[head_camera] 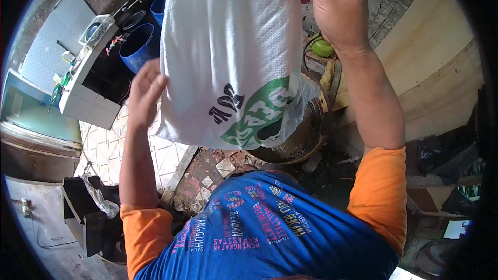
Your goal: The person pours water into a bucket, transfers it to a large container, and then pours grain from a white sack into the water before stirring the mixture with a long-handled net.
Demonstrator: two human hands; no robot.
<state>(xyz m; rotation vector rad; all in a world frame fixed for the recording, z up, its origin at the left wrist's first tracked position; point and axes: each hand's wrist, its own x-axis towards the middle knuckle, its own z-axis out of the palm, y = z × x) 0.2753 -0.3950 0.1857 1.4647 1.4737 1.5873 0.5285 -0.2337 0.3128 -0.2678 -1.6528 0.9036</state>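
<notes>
A white woven plastic sack (229, 39) with green and black print hangs raised in front of me. At its upper right edge, my right hand (338, 4) grips the sack, with the fingertips partly hidden behind it. My left hand (148, 89) is at the sack's left edge, thumb along the rim; its fingers are partly hidden, so its hold cannot be told. Below and behind the sack is a large round basin (311, 136), partly covered by the sack's lower right corner and a thin clear plastic liner (299, 105).
Blue plastic barrels (138, 44) stand at the upper left beside a tiled sink counter (87, 74). A green round object (321, 46) lies beyond the basin. Broken tiles (225, 167) cover the ground near me. Light boards (424, 58) rise at the right; a black open box (87, 217) stands lower left.
</notes>
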